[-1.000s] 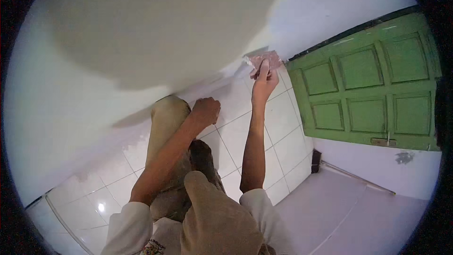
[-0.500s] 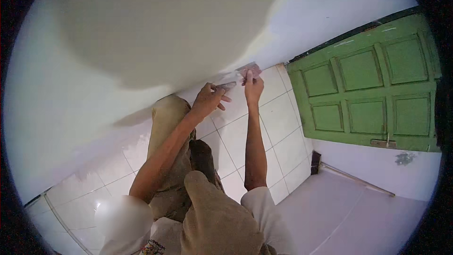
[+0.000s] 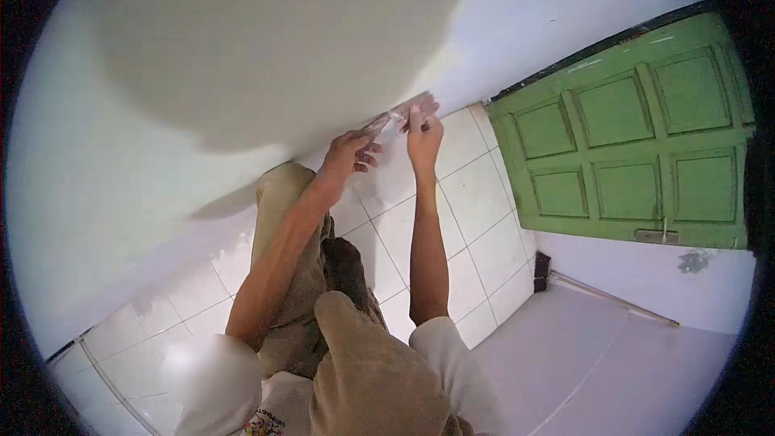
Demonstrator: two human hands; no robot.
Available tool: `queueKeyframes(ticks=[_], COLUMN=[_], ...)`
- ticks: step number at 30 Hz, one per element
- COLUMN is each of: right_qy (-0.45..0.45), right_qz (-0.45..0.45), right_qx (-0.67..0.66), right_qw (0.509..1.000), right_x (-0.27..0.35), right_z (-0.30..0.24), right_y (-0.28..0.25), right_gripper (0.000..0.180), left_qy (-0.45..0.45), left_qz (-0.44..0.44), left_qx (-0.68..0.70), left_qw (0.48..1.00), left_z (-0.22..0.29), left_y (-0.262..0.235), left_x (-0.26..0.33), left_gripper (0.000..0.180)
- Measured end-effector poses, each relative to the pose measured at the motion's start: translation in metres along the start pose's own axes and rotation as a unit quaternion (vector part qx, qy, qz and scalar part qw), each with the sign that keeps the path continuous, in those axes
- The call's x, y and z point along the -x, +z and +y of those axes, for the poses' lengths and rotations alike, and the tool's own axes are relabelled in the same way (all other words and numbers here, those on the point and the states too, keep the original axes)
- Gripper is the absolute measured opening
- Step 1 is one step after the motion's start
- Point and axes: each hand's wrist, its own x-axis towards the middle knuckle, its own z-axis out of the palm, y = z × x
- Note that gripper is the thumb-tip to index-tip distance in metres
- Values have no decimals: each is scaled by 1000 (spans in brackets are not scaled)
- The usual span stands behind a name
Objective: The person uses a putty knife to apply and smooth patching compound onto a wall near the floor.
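My left hand (image 3: 347,157) is at the foot of the white wall, pinching a narrow, flat, grey-brown blade-like piece (image 3: 374,124); its other fingers hang loosely apart. Just to the right, my right hand (image 3: 424,139) grips a wider, flat, pinkish-brown plate (image 3: 425,102) by its lower edge, thumb and fingers closed on it. The two pieces meet or nearly meet, end to end, close to the wall; whether they touch I cannot tell. Their exact kind is too small to make out.
The white wall (image 3: 266,24) rises in front, with a large shadow on it. White floor tiles (image 3: 408,210) lie below my hands. At the right stands a green panelled door (image 3: 626,137). A long-handled broom (image 3: 542,271) rests near the floor's corner. My bent knee (image 3: 284,186) is beside my left forearm.
My left hand has moved up and slightly left, its piece now nearer the wall and tilted along it. My right hand and its plate have shifted a little up and left.
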Motion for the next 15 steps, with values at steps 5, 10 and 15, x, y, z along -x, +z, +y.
queueKeyframes(ticks=[5, 10, 15], right_qy=[6, 66, 10], right_qz=[0, 47, 60], right_qx=[121, 30, -3], right_qw=[993, 996, 998], right_x=[-2, 4, 2], right_z=[80, 15, -61], right_y=[-30, -41, -47], right_gripper=[35, 32, 39], left_qy=[-11, 12, 10], left_qz=[-12, -1, 1], left_qx=[12, 25, 13], left_qw=[1000, 1000, 1000], left_z=[-4, -9, 4], left_y=[10, -5, 1], left_x=[-13, -6, 7], left_gripper=[33, 36, 41])
